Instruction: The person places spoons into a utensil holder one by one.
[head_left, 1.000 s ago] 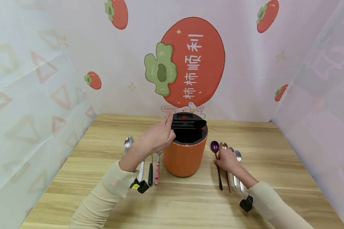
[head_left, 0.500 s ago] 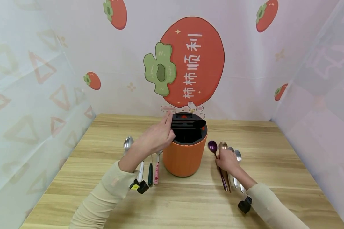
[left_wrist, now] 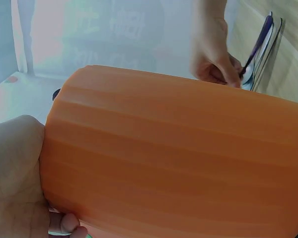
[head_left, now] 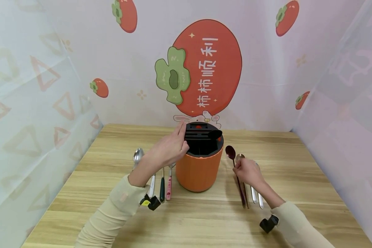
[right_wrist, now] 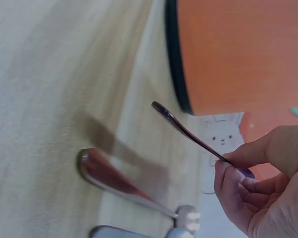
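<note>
My left hand (head_left: 167, 148) holds the rim of an orange cutlery holder (head_left: 198, 174) with a black slotted top. The holder's ribbed wall (left_wrist: 174, 153) fills much of the left wrist view and hides part of that hand. A black utensil (head_left: 215, 134) lies across the top. To the right, my right hand (head_left: 248, 172) pinches a dark purple spoon (head_left: 230, 151) by its thin handle. In the right wrist view the spoon's handle (right_wrist: 188, 135) hangs above the table, apart from the other spoons. Its bowl is mostly behind my fingers (right_wrist: 228, 186).
A copper spoon (head_left: 240, 157) and silver spoons (head_left: 260, 200) lie under and beside my right hand. Left of the holder lie a silver spoon (head_left: 138, 155) and cutlery with white (head_left: 152, 187), green (head_left: 162, 189) and pink handles (head_left: 169, 187). A patterned cloth (head_left: 266, 75) stands behind the table.
The purple spoon has tilted and risen from the table in my right hand, its bowl now higher and slightly leftward. My left hand and the holder have stayed put.
</note>
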Available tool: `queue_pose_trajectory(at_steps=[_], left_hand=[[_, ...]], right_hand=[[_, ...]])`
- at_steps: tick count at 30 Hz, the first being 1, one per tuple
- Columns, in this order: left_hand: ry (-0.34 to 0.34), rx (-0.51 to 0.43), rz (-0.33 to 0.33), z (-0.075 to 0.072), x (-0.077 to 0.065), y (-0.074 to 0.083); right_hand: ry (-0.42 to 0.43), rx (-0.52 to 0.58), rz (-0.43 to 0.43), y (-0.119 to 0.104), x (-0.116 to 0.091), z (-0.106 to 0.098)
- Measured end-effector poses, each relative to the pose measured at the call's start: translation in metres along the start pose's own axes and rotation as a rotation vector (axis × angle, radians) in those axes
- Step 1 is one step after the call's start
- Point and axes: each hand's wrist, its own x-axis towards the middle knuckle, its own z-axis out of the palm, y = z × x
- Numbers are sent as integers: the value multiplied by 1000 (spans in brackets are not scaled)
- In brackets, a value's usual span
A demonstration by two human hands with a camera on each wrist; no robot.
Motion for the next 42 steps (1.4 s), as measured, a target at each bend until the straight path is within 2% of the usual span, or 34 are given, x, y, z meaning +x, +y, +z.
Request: queue_pose_trajectory(at_steps=[9, 18, 25, 37, 42], left_hand=[[-8, -12, 0, 0, 0, 1], [5, -10, 10, 1, 1, 0], [7, -8, 14, 1, 0, 0], [-13, -41, -4, 1, 1, 0], [-17, -56, -9, 1, 0, 1]], right_hand=[[69, 40, -29, -8, -4, -24], [96, 108, 16, -16, -8, -47], [128, 117, 9, -20, -11, -57], [130, 163, -8, -25, -13, -69], [173, 191, -28, -29, -14, -78]])
